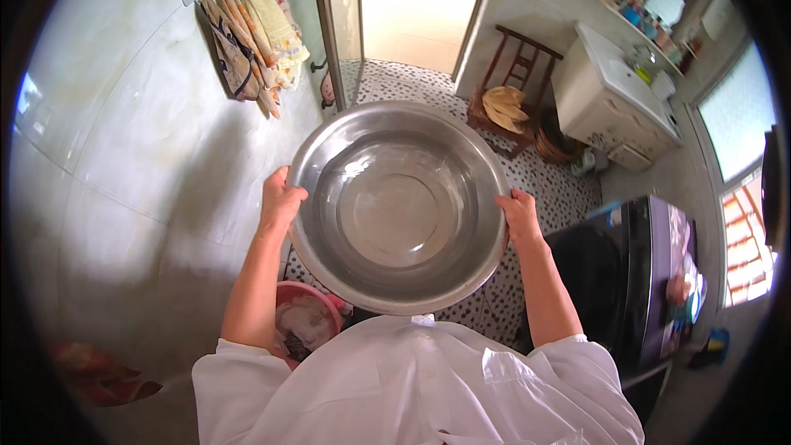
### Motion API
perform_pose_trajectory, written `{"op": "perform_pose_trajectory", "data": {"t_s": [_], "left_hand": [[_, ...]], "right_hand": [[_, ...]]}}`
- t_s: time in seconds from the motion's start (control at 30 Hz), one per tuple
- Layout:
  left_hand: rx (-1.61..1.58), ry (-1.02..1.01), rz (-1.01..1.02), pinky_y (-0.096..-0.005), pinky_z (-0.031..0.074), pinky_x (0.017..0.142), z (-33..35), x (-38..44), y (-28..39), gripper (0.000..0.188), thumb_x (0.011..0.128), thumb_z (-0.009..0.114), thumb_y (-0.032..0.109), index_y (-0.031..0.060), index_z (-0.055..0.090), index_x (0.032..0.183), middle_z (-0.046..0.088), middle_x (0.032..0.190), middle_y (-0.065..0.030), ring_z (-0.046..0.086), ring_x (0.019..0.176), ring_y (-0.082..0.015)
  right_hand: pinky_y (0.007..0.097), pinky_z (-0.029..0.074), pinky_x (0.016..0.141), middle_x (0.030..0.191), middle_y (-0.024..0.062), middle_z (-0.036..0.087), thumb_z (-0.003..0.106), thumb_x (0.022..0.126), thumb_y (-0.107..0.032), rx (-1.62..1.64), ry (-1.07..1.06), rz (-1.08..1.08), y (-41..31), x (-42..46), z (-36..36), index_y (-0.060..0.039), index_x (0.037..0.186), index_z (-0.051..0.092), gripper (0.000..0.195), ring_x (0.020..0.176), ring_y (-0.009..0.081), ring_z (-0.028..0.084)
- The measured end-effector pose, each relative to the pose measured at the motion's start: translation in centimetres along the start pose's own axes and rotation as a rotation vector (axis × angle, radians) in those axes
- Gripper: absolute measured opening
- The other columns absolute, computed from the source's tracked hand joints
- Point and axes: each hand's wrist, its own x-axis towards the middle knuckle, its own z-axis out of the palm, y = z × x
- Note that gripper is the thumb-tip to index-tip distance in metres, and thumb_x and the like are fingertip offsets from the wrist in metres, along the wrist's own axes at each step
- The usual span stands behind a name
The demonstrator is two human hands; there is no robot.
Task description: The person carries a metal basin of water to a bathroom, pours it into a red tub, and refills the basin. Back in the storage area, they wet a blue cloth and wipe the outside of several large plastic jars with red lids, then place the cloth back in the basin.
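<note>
A large round stainless-steel basin (398, 207) is held up in front of my white shirt. My left hand (281, 201) grips its rim on the left, thumb over the edge and fingers hidden beneath. On the opposite side my right hand (520, 213) holds the rim the same way. The inside of the basin is shiny, and no object lies in it; whether a little water covers the bottom I cannot tell. Below its left front edge, a pink plastic basin (337, 309) with whitish contents stands low, partly hidden by my arm and shirt.
Towels (253, 37) hang from a wall rack at left, beside an open door (327, 25). A wooden chair (516, 93) bears a folded yellowish item. Beyond it stands a washbasin cabinet (618, 93). A dark washing machine (605, 278) is close to my right arm. Spotted tiles (556, 198) cover the floor.
</note>
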Motion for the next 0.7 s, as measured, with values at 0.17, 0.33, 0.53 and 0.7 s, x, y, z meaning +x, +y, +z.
{"op": "perform_pose_trajectory", "data": {"t_s": [0.17, 0.33, 0.53, 0.7], "left_hand": [[0.006, 0.059, 0.000, -0.0264, 0.045, 0.071, 3.0, 10.5, 4.1, 0.040, 0.061, 0.048, -0.005, -0.0053, 0.057, 0.100, 0.061, 0.080, -0.0084, 0.057, 0.074, -0.0160], [-0.047, 0.019, 0.057, -0.0264, 0.045, 0.072, 6.6, 23.1, 7.6, 0.039, 0.062, 0.050, -0.005, -0.0040, 0.057, 0.101, 0.062, 0.085, -0.0079, 0.059, 0.076, -0.0158], [-0.101, -0.057, 0.029, -0.0271, 0.045, 0.073, 13.3, 38.7, 12.6, 0.039, 0.063, 0.051, -0.006, -0.0038, 0.056, 0.102, 0.062, 0.085, -0.0072, 0.058, 0.077, -0.0157], [-0.128, -0.089, 0.090, -0.0272, 0.045, 0.071, 18.6, 52.9, 14.7, 0.038, 0.063, 0.052, -0.006, -0.0045, 0.058, 0.100, 0.061, 0.085, -0.0073, 0.057, 0.076, -0.0157]], "right_hand": [[0.0323, 0.046, 0.061, 0.079, 0.0092, 0.062, 0.059, 0.074, -0.003, 0.048, -0.103, -0.081, -5.6, 13.6, 2.0, 0.0076, 0.091, 0.061, 0.020, 0.067, 0.0173, 0.057], [0.0276, 0.047, 0.068, 0.083, 0.0086, 0.064, 0.058, 0.074, -0.002, 0.019, -0.121, -0.101, -10.8, 25.4, 3.6, 0.0064, 0.093, 0.062, 0.021, 0.072, 0.0162, 0.059], [0.0269, 0.047, 0.069, 0.084, 0.0077, 0.063, 0.057, 0.074, -0.003, 0.076, -0.090, -0.100, -19.0, 36.8, 3.6, 0.0071, 0.096, 0.061, 0.025, 0.073, 0.0155, 0.059], [0.0272, 0.047, 0.065, 0.081, 0.0087, 0.063, 0.056, 0.071, -0.001, 0.079, -0.023, -0.183, -23.0, 50.1, 5.0, 0.0082, 0.096, 0.061, 0.027, 0.070, 0.0151, 0.058]]}}
